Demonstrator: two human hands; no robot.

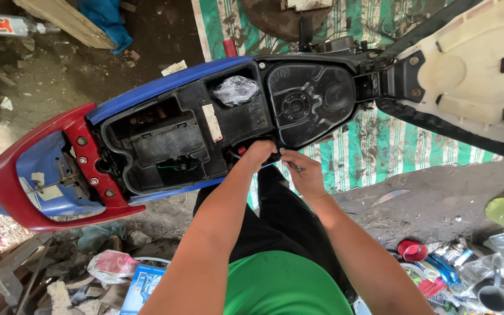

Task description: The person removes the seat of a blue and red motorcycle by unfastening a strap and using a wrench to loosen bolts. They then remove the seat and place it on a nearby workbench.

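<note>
A blue and red motorcycle rear body (147, 93) lies across the view with its seat lifted, showing the black under-seat tray (170, 137) and the black fuel tank with its cap (307, 102). My left hand (259, 153) presses on the near edge of the black tray, beside a small red part. My right hand (304, 172) is next to it, fingers pinched on a thin metal tool (291, 166) whose kind I cannot make out. The raised seat's pale underside (473, 64) is at the top right.
A green striped mat (374, 146) lies under the motorcycle on a dirt floor. Tools, a red cup (412, 251) and plastic bags clutter the bottom right. Rubbish and a blue box (141, 286) sit bottom left. A wrapped plastic bundle (235, 89) rests in the tray.
</note>
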